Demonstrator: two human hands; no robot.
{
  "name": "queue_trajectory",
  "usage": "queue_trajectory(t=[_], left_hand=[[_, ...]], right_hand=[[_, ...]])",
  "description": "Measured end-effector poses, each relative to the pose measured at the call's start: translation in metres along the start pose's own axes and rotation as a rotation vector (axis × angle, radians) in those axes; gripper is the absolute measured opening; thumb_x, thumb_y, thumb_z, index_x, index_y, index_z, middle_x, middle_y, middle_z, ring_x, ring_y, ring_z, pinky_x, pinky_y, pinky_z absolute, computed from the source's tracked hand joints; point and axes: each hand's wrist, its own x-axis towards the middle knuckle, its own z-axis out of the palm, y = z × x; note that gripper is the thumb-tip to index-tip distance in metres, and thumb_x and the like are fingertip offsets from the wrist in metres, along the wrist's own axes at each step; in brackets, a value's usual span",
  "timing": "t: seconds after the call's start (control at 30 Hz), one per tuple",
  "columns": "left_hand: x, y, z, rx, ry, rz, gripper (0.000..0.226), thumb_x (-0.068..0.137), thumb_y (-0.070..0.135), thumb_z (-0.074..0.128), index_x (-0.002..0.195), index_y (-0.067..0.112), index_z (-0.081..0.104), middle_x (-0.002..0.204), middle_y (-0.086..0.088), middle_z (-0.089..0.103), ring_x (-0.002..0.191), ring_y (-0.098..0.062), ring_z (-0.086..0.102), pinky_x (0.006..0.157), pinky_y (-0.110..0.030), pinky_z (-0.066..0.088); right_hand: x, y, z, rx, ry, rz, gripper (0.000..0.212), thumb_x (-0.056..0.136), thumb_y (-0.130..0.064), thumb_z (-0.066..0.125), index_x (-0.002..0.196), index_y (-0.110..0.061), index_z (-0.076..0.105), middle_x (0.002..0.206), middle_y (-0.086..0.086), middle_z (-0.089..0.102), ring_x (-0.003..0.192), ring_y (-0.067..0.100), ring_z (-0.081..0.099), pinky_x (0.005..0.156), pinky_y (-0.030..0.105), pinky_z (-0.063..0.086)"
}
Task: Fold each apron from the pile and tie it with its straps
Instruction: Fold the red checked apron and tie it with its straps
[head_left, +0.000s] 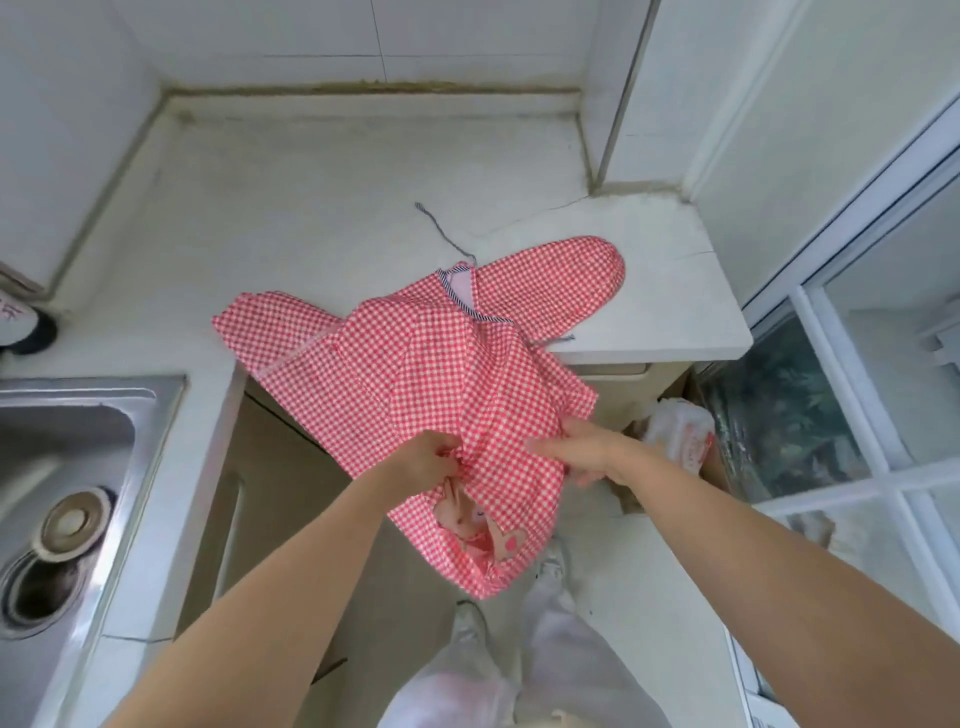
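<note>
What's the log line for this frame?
left hand: grips apron | right hand: grips apron | apron: partly on counter, untied

White stone counter (311, 208) in an L, cracked near the far right corner. Grimy seam along the back, under white tiles (363, 36). Steel sink (67, 415) sunk in at left, with a round strainer (72, 525) in the basin and a dark round opening (36, 592) just beside it, nearer. On the counter at the left edge, a dark-based container (21, 325), cut off, pink marks on it. Beige cabinet (291, 493) below the counter. White bag (680, 431) on the floor at right, near a white window frame (841, 405).
</note>
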Motion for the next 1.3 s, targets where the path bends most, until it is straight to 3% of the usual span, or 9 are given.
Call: queue_trajectory(t=[0.1, 0.23, 0.37, 0.47, 0.6, 0.73, 0.9, 1.07, 1.3], left_hand=[[-0.013, 0.003, 0.018, 0.003, -0.078, 0.072, 0.010, 0.091, -0.001, 0.056, 0.083, 0.000, 0.063, 0.067, 0.009, 0.053, 0.065, -0.005, 0.052, 0.066, -0.017, 0.043], [-0.030, 0.015, 0.035, -0.156, -0.128, 0.137, 0.029, 0.090, -0.007, 0.055, 0.066, 0.008, 0.064, 0.050, 0.015, 0.056, 0.048, 0.002, 0.052, 0.059, -0.017, 0.044], [-0.041, 0.014, 0.042, -0.437, -0.150, 0.063, 0.017, 0.089, 0.023, 0.067, 0.106, 0.021, 0.071, 0.111, -0.001, 0.070, 0.102, -0.018, 0.065, 0.094, -0.035, 0.051], [-0.043, 0.015, 0.057, -0.767, 0.136, -0.139, 0.082, 0.076, 0.047, 0.078, 0.143, 0.018, 0.040, 0.141, 0.000, 0.050, 0.128, -0.029, 0.049, 0.108, -0.053, 0.038], [-0.042, 0.019, 0.089, -1.220, 0.186, -0.300, 0.114, 0.059, 0.045, 0.091, 0.149, 0.017, 0.027, 0.143, -0.011, 0.049, 0.125, -0.037, 0.052, 0.095, -0.059, 0.048], [-0.046, 0.039, 0.135, -1.198, 0.321, -0.224, 0.047, 0.091, 0.018, 0.066, 0.132, 0.001, 0.053, 0.126, -0.017, 0.064, 0.096, -0.029, 0.066, 0.078, -0.040, 0.055], [-0.069, 0.082, 0.184, -1.208, 0.413, -0.092, 0.023, 0.099, 0.020, 0.055, 0.120, 0.010, 0.053, 0.105, -0.003, 0.063, 0.088, -0.021, 0.061, 0.079, -0.040, 0.050], [-0.092, 0.085, 0.217, -1.062, 0.491, -0.048, 0.034, 0.097, 0.025, 0.058, 0.126, 0.008, 0.054, 0.120, -0.008, 0.063, 0.109, -0.027, 0.060, 0.095, -0.042, 0.049], [-0.122, 0.067, 0.202, -1.017, 0.484, -0.011, 0.064, 0.089, 0.023, 0.069, 0.142, 0.019, 0.035, 0.117, 0.003, 0.057, 0.094, -0.014, 0.059, 0.075, -0.031, 0.048]], right_hand=[[-0.004, 0.005, 0.011, 0.253, 0.074, -0.137, 0.068, 0.087, -0.049, 0.064, 0.144, -0.018, 0.044, 0.136, 0.001, 0.058, 0.116, 0.017, 0.060, 0.089, 0.030, 0.051], [-0.009, 0.017, 0.027, 0.048, 0.091, -0.127, 0.031, 0.091, -0.016, 0.065, 0.122, -0.014, 0.064, 0.120, 0.006, 0.067, 0.109, 0.020, 0.062, 0.103, 0.042, 0.046], [-0.029, 0.030, 0.027, 0.127, 0.108, -0.106, 0.015, 0.093, -0.013, 0.058, 0.102, -0.015, 0.070, 0.105, 0.009, 0.072, 0.099, 0.024, 0.066, 0.094, 0.040, 0.050], [-0.045, 0.051, 0.015, 0.222, 0.081, -0.048, 0.021, 0.087, 0.000, 0.053, 0.101, -0.010, 0.065, 0.100, 0.011, 0.068, 0.095, 0.026, 0.064, 0.094, 0.041, 0.048], [-0.073, 0.075, 0.009, 0.314, -0.053, 0.007, 0.027, 0.088, 0.004, 0.049, 0.109, -0.008, 0.060, 0.099, 0.009, 0.066, 0.095, 0.025, 0.063, 0.090, 0.038, 0.049], [-0.099, 0.110, 0.003, 0.130, -0.086, -0.005, 0.036, 0.088, 0.003, 0.054, 0.123, -0.001, 0.057, 0.116, 0.012, 0.066, 0.104, 0.026, 0.064, 0.097, 0.037, 0.049], [-0.130, 0.158, -0.013, 0.154, 0.156, -0.182, 0.026, 0.096, -0.027, 0.057, 0.121, -0.024, 0.050, 0.104, -0.010, 0.060, 0.093, 0.007, 0.058, 0.070, 0.022, 0.042], [-0.137, 0.185, -0.019, 0.113, 0.423, -0.327, 0.029, 0.100, -0.032, 0.052, 0.115, -0.011, 0.066, 0.107, 0.005, 0.069, 0.097, 0.020, 0.064, 0.085, 0.036, 0.052], [-0.153, 0.163, -0.020, 0.071, 0.399, -0.401, 0.018, 0.096, -0.019, 0.056, 0.108, -0.010, 0.066, 0.103, 0.009, 0.069, 0.093, 0.025, 0.065, 0.081, 0.038, 0.051]])
